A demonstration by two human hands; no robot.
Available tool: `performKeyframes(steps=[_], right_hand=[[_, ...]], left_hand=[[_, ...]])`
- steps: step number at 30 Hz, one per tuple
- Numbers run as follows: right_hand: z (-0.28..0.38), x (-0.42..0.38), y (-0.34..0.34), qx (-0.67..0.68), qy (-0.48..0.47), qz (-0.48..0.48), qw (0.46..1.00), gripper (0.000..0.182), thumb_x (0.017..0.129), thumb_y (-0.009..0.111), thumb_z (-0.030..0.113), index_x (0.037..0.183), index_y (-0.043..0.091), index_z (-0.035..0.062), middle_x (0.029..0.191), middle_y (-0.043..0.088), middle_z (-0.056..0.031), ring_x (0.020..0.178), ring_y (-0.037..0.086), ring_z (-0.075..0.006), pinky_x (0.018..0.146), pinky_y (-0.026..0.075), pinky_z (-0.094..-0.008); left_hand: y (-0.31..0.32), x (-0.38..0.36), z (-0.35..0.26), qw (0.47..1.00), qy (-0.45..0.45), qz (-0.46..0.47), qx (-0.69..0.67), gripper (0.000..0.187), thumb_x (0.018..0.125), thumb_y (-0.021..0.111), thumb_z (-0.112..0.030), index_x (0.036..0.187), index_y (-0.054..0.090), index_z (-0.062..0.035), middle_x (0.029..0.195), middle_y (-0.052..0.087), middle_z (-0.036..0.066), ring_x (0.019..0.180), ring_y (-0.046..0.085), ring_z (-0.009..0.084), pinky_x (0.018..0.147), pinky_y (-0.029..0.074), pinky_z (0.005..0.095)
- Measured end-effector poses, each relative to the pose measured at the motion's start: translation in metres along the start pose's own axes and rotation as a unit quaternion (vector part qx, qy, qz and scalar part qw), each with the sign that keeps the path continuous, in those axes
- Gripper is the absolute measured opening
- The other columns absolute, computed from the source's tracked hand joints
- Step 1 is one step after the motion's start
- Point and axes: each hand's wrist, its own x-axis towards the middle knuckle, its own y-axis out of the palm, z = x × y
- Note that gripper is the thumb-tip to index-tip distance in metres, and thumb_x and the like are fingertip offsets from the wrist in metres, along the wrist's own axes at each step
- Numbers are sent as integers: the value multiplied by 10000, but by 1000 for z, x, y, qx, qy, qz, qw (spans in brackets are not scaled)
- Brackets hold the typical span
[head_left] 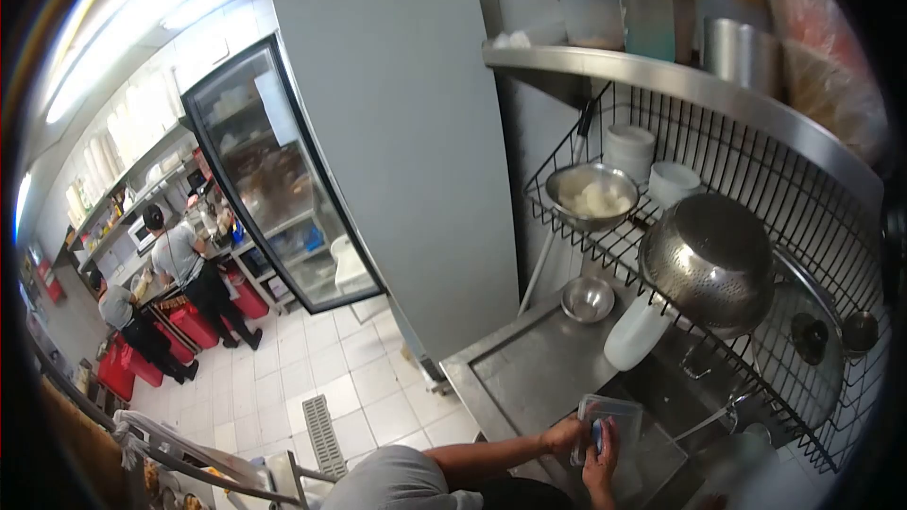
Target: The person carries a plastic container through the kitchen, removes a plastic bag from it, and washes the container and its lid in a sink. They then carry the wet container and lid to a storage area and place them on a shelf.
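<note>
Low in the view, my left hand [564,438] is closed on the edge of a clear plastic container [612,408]. Beside it, my right hand [600,458] has its fingers bent round a small blue item at the container; what it is, I cannot make out. Both hands are over the steel sink counter [529,373]. A small metal bowl [588,299] and a white bottle-like container [635,332] stand beyond them.
A black wire rack [605,250] above the sink holds a metal colander [709,264], a bowl of pale pieces [592,196] and a glass lid [803,349]. A grey cabinet [397,132] stands ahead. Two people [184,260] stand at the far left counter.
</note>
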Motion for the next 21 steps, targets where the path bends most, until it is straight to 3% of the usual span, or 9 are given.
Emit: performKeyframes(steps=[1, 3, 4, 7, 9, 12, 16, 19, 21], right_hand=[[-1, 1, -4, -30, -22, 10, 999, 463, 803, 586, -24, 1261, 559, 37, 1332, 508, -191, 1229, 491, -338, 1043, 392, -411], [-35, -10, -11, -59, -34, 39, 997, 510, 784, 584, -57, 1282, 548, 47, 1336, 505, -188, 1216, 498, -336, 1038, 395, -411], [-84, -10, -15, -61, -2, 35, 998, 498, 822, 569, -26, 1313, 521, 45, 1367, 487, -178, 1240, 480, -333, 1056, 374, -415], [-160, -6, -47, 74, 137, -21, 988, 467, 893, 555, 81, 1353, 484, 48, 1398, 472, -144, 1262, 464, -320, 1069, 355, -427], [-159, 5, -58, 209, 238, -67, 946, 456, 927, 557, 157, 1363, 473, 54, 1398, 476, -120, 1261, 464, -309, 1064, 356, -434], [-139, 12, -67, 554, 461, -168, 672, 444, 953, 540, 320, 1350, 503, 124, 1357, 519, -90, 1212, 513, -276, 1017, 409, -452], [-130, -2, -35, 681, 398, -58, 612, 464, 851, 643, 205, 1285, 521, 93, 1302, 550, -86, 1136, 554, -258, 966, 454, -464], [-89, -5, -16, 589, 426, -136, 673, 472, 804, 644, 106, 1261, 534, 65, 1285, 550, -114, 1113, 561, -244, 964, 455, -461], [-54, 3, -13, 544, 349, -213, 732, 496, 784, 601, 44, 1274, 527, 18, 1186, 588, -135, 1088, 571, -280, 943, 453, -445]], left_hand=[[9, -8, -45, 962, -152, -39, -223, 784, 821, 513, -33, 1531, 188, -104, 1360, 456, 135, 1124, 559, 235, 917, 493, 320], [-16, -17, 23, 947, -94, -25, -306, 751, 849, 490, -35, 1533, 194, -124, 1344, 473, 150, 1120, 566, 253, 924, 502, 350], [18, -27, -92, 933, -200, -95, -283, 712, 891, 487, -68, 1534, 195, -159, 1344, 481, 161, 1130, 560, 291, 935, 505, 415], [-13, -34, -79, 948, -124, -53, -288, 628, 936, 504, -125, 1507, 248, -172, 1359, 487, 192, 1162, 552, 385, 872, 511, 587], [-30, -32, -74, 925, -118, -26, -360, 596, 944, 536, -134, 1480, 279, -162, 1326, 517, 180, 1136, 576, 389, 873, 530, 551], [-30, -19, -75, 912, -140, -49, -383, 504, 952, 579, -163, 1405, 363, -108, 1259, 563, 182, 1075, 620, 391, 849, 563, 507], [-9, 2, -23, 898, -198, -136, -368, 288, 951, 593, -200, 1193, 533, -55, 1117, 613, 150, 947, 676, 337, 671, 599, 442], [11, 26, 2, 893, -341, -179, -235, 216, 966, 567, -206, 1120, 566, -54, 1084, 617, 127, 947, 683, 287, 668, 602, 391], [-3, 26, 2, 911, -367, -130, -133, 491, 924, 637, -214, 1305, 463, 42, 1257, 549, 252, 1071, 633, 356, 858, 560, 441]])
